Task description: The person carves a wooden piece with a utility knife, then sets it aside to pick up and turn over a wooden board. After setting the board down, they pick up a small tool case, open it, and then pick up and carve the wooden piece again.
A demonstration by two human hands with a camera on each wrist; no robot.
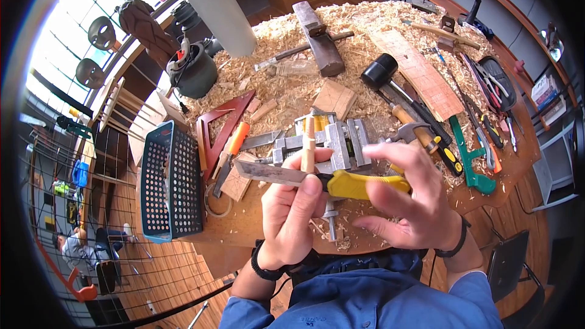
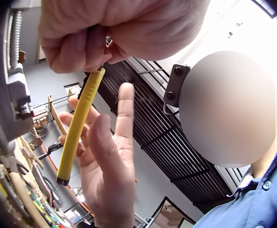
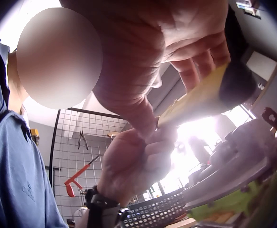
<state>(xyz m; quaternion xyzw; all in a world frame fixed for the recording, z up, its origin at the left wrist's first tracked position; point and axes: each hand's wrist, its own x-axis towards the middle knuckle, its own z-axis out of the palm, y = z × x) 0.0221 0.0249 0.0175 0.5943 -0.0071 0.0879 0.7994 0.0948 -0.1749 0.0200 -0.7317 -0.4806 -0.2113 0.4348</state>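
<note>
In the head view, my left hand (image 1: 289, 214) pinches a short wooden stick (image 1: 309, 143) upright between thumb and fingers. The same grip holds a yellow-handled knife (image 1: 365, 185) near the base of its broad blade (image 1: 268, 172), which points left across the stick. My right hand (image 1: 423, 207) is spread beside the handle, its thumb and fingers apart. From the left wrist, the yellow handle (image 2: 79, 128) hangs below the left fist, with the right palm (image 2: 110, 185) behind it. A metal vise (image 1: 338, 146) stands just beyond both hands.
Wood shavings (image 1: 274, 88) cover much of the bench. A perforated basket (image 1: 172, 183) stands at the left. Around the vise lie a red set square (image 1: 222, 128), an orange-handled knife (image 1: 237, 137), a black mallet (image 1: 381, 72), a hammer (image 1: 414, 131) and a green-handled saw (image 1: 478, 176).
</note>
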